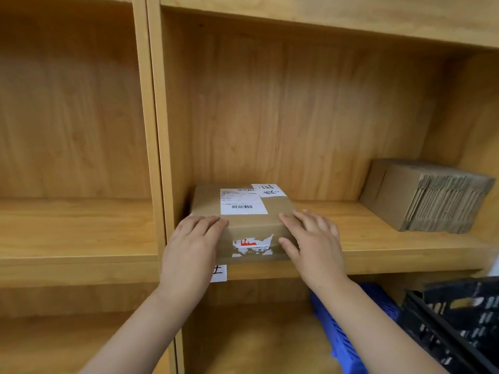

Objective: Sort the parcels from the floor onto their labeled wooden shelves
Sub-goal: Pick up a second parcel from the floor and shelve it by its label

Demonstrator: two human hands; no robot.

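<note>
A brown cardboard parcel (251, 224) with a white shipping label and a handwritten paper slip on top rests on the wooden shelf board (378, 255), against the compartment's left wall. My left hand (193, 247) grips its near left corner, fingers lying over the top edge. My right hand (310, 238) holds the near right corner, thumb pressed on the front face. A torn red-and-white sticker shows on the parcel's front. A white handwritten label (219, 273) is stuck on the shelf's front edge, partly behind my left wrist.
A bundle of flattened cardboard boxes (429, 197) lies at the shelf's right end. Left of the upright divider (159, 130) is another shelf compartment. Below, a blue plastic crate (353, 333) and a black crate (456, 319) stand in the lower right.
</note>
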